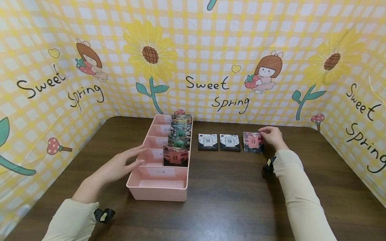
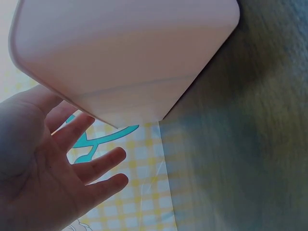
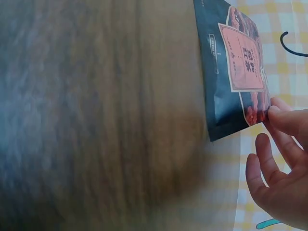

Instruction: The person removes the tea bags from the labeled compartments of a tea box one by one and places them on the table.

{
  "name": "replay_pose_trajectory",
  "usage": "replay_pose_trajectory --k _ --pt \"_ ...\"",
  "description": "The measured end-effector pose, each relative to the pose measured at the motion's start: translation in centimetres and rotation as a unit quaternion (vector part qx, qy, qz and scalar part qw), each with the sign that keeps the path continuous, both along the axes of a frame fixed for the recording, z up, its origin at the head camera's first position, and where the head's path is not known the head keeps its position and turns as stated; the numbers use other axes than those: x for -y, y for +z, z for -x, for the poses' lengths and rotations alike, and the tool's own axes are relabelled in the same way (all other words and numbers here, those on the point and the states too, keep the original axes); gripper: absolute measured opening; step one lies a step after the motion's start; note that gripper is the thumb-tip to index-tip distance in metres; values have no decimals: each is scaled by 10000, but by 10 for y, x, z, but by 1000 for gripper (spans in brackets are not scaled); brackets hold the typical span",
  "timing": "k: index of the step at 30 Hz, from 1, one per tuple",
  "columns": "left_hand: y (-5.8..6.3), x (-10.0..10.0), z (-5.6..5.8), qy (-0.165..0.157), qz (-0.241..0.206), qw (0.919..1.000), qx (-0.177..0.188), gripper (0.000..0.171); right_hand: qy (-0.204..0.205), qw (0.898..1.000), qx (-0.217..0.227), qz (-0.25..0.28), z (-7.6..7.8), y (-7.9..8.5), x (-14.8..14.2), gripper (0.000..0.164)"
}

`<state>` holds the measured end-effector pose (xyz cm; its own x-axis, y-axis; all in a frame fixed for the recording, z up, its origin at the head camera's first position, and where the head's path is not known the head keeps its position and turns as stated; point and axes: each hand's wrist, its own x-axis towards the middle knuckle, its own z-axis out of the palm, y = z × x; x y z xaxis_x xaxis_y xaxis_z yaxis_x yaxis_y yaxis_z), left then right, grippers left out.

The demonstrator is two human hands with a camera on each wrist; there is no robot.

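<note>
A red and black tea sachet (image 1: 253,143) is at the right end of a row on the table. My right hand (image 1: 273,137) pinches its upper right corner between thumb and fingers. In the right wrist view the sachet (image 3: 240,62) is tilted, its pink label facing the camera. My left hand (image 1: 116,164) is at the left rim of a pink divided box (image 1: 156,194), fingers spread and fairly straight, fingertips right at the rim. From the left wrist, the box's outer wall (image 2: 130,57) fills the upper part of the view.
Two white and black sachets (image 1: 207,142) lie flat between the box and the red sachet. Behind the nearest compartment, the box holds a red sachet (image 1: 176,156) and several dark green ones (image 1: 181,131). A checked cloth (image 1: 205,43) hangs around the wooden table (image 1: 229,197).
</note>
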<state>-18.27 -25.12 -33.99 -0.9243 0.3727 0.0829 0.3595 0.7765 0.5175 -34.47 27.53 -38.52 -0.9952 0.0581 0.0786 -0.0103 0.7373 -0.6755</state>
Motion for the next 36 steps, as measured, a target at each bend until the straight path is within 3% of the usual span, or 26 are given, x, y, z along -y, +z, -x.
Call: replay_pose_trajectory --k 12,21,28,36 --pt "2 -1 -1 11 -19 10000 3 50 -92 9991 45 -399 5 -5 2 24" --pt "2 -1 -1 11 -16 10000 57 51 110 9999 -56 -98 24 -24 -19 25" --pt "0 0 -1 3 -26 10000 45 51 -37 9994 -74 -343 4 -7 -6 27" --pt "-1 0 0 -5 -36 10000 31 50 403 9992 38 24 -2 6 1 34"
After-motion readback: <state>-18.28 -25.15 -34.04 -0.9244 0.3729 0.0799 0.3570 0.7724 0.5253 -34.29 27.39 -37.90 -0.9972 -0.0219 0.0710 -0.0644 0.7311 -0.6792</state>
